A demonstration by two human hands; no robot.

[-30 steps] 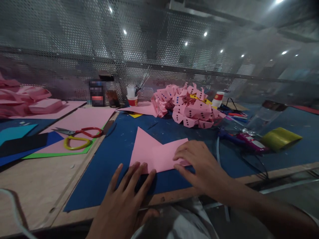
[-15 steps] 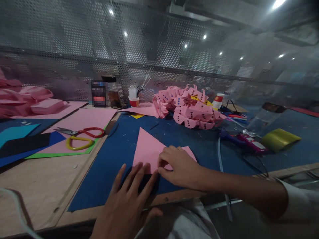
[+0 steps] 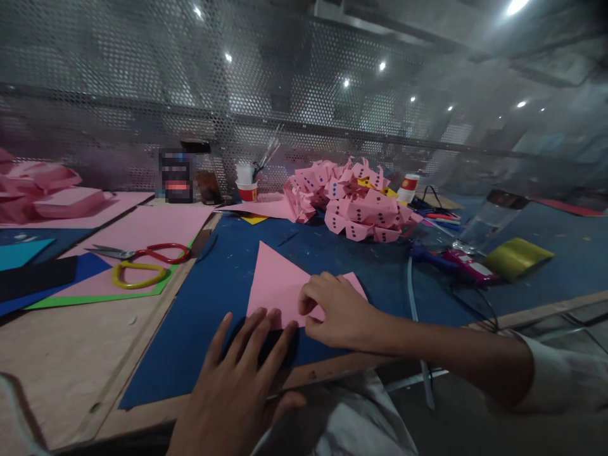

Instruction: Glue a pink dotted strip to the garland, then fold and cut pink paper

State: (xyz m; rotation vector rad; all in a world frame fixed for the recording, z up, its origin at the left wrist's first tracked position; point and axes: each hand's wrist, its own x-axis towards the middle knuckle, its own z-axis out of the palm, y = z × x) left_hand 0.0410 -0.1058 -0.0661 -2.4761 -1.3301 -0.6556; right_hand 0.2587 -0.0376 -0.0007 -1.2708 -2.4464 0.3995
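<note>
A pink sheet of paper (image 3: 275,282), folded to a point at its far left, lies flat on the blue table surface in front of me. My left hand (image 3: 242,367) has its fingers spread, with the fingertips resting on the paper's near edge. On the right part of the same paper rests my right hand (image 3: 337,310), its fingers curled and the thumb and index close together at the near edge. The curled fingers cover part of the sheet, so whether they pinch anything cannot be made out.
Scissors (image 3: 142,259) with red and yellow handles lie on coloured sheets at left. Pink folded paper pieces (image 3: 356,202) pile up at the back. A glue gun (image 3: 460,263), a clear jar (image 3: 494,218) and a yellow roll (image 3: 520,258) sit at right. Paper cups (image 3: 247,190) stand behind.
The whole view has shifted slightly, so things appear a little further left. Both hands stay on the pink paper in nearly the same pose.
</note>
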